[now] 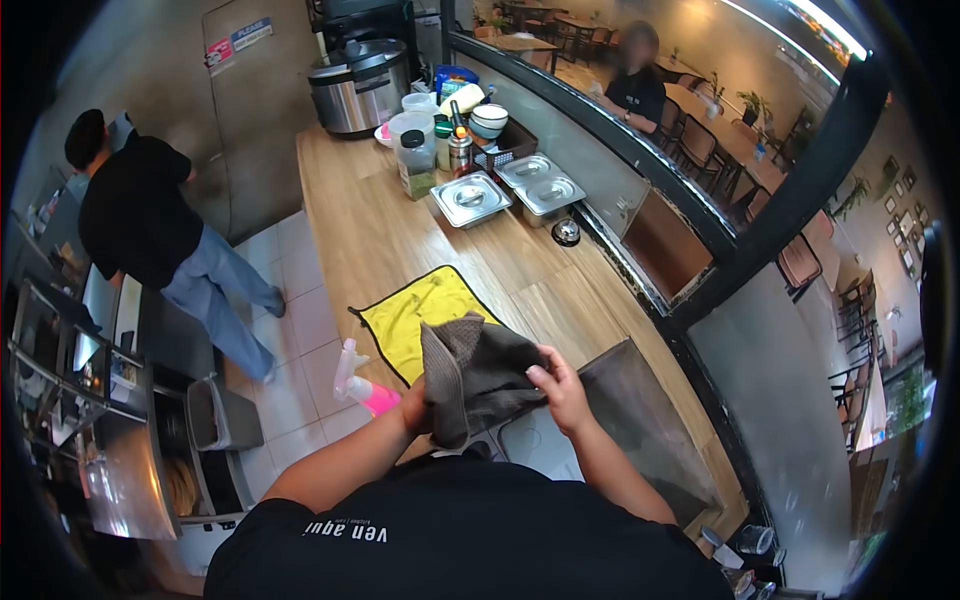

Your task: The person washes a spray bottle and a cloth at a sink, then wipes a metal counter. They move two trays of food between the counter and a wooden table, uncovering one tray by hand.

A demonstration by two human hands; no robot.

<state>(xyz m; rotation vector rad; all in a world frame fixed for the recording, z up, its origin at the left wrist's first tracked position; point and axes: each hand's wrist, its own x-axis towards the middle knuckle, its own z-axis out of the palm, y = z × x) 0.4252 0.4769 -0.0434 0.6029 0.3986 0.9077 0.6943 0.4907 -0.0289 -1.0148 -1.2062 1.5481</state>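
Note:
A dark grey-brown cloth (480, 385) hangs bunched between my two hands, above the near end of the wooden counter. My left hand (416, 406) grips its left side, the fingers mostly hidden behind the fabric. On the other side my right hand (560, 390) pinches the cloth's edge, thumb on top. Just beyond lies a yellow cloth (425, 305) with dark edging, spread on the counter and partly covered by the grey-brown one. Beside my left forearm stands a spray bottle (365, 385) with pink liquid and a pale trigger head.
Lidded steel containers (470, 198), a call bell (566, 232), jars (416, 165) and a large cooker (358, 88) stand farther along the counter (350, 230). A window ledge borders the right. A co-worker (140, 220) stands left near a grey bin (222, 415); another person (636, 90) sits beyond the window.

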